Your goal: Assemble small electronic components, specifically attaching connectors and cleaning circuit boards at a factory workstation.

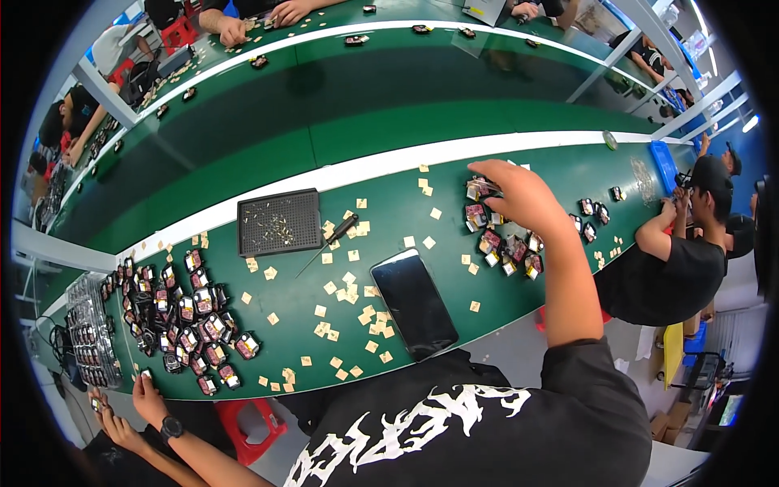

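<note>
My right hand (523,197) reaches over a cluster of small black electronic modules (491,241) with reddish and white faces. Its thumb and fingers are apart above the cluster's far end; no module is lifted, as far as I see. At the near left table edge my left hand (148,402), below a black wristwatch (171,427), has its fingertips pinched. A tiny pale thing shows at the tips, too small to name. Just beyond it lies a large heap of similar modules (187,312). Another person's hand (119,428) holds a small module beside my left hand.
Cream square pieces (320,311) lie scattered over the green table. Around them are a black phone (414,304), a screwdriver (341,230) and a black tray (280,243) with tiny metal parts. Clear plastic trays (91,329) stand far left. A conveyor (365,105) carries modules behind; a co-worker (686,243) sits right.
</note>
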A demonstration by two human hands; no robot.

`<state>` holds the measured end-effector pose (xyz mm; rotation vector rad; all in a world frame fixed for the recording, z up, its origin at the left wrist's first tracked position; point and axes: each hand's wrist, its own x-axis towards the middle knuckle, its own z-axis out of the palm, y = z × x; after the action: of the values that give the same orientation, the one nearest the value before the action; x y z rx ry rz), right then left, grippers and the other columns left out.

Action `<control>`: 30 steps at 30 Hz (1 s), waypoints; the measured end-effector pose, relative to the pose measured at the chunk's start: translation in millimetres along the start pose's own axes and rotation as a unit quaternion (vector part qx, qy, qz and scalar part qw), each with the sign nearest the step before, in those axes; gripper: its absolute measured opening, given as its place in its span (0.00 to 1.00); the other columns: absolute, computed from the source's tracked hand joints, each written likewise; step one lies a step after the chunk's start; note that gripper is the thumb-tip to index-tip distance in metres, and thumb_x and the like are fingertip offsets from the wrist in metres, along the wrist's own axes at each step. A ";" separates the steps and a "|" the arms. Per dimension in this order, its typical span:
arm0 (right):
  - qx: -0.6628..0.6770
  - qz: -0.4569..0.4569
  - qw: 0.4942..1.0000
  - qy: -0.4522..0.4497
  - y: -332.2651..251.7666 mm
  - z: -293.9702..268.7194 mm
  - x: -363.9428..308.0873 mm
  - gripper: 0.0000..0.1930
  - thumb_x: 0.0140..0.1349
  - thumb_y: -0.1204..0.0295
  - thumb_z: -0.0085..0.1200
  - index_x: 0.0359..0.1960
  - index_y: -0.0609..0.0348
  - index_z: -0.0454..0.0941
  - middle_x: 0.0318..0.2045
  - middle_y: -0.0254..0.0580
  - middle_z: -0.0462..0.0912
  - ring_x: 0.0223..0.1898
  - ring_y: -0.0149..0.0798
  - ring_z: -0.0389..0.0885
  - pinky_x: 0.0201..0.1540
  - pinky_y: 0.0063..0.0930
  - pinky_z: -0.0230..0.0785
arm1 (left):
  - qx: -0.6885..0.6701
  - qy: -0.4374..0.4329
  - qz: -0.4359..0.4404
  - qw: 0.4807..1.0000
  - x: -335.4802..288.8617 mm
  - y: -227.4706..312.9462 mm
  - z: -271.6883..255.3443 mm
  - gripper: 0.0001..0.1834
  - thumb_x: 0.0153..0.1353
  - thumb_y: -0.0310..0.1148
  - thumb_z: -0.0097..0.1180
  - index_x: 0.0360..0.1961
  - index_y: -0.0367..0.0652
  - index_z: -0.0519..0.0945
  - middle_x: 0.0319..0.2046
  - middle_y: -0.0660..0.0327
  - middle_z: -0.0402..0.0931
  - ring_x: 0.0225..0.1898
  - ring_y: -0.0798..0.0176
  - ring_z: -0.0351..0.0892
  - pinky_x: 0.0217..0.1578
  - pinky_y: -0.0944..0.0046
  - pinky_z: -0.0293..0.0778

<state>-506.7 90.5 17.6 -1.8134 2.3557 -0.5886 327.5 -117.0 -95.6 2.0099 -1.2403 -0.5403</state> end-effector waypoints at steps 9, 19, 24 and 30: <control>0.100 0.004 0.994 0.046 -19.4 -5.1 2.2 0.30 0.50 0.80 0.63 0.59 0.60 0.78 0.43 0.46 0.83 0.41 0.45 0.83 0.44 0.33 0.75 | 0.088 0.160 0.284 0.941 -144.6 182.4 42.7 0.20 0.74 0.36 0.53 0.58 0.30 0.78 0.49 0.50 0.81 0.44 0.62 0.80 0.47 0.64 0.76; 0.443 -0.106 0.890 0.004 -174.3 54.9 -50.3 0.21 0.55 0.79 0.67 0.52 0.53 0.84 0.49 0.40 0.78 0.40 0.29 0.83 0.34 0.21 0.76 | -0.561 -0.640 -0.119 0.511 -348.8 309.7 195.5 0.35 0.71 0.28 0.49 0.77 0.38 0.53 0.69 0.50 0.63 0.70 0.54 0.66 0.70 0.52 0.62; 0.399 -0.059 0.912 -0.069 -164.7 32.2 -63.1 0.16 0.61 0.80 0.63 0.52 0.59 0.83 0.55 0.43 0.73 0.37 0.29 0.80 0.35 0.20 0.73 | -0.511 -0.619 -0.123 0.583 -346.4 302.3 195.2 0.27 0.74 0.26 0.47 0.73 0.39 0.62 0.58 0.55 0.76 0.57 0.63 0.78 0.57 0.61 0.74; 0.518 0.063 0.840 -0.146 -167.4 22.7 -80.9 0.13 0.74 0.76 0.49 0.56 0.68 0.76 0.39 0.41 0.82 0.30 0.23 0.74 0.31 0.18 0.67 | -0.419 -0.587 -0.057 0.691 -349.4 305.5 189.4 0.23 0.75 0.30 0.50 0.69 0.40 0.66 0.46 0.56 0.82 0.36 0.72 0.77 0.36 0.71 0.75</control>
<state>-325.2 126.6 46.4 -1.1040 1.4175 -1.1574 -138.8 39.2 1.9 0.7902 -1.0903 -2.2057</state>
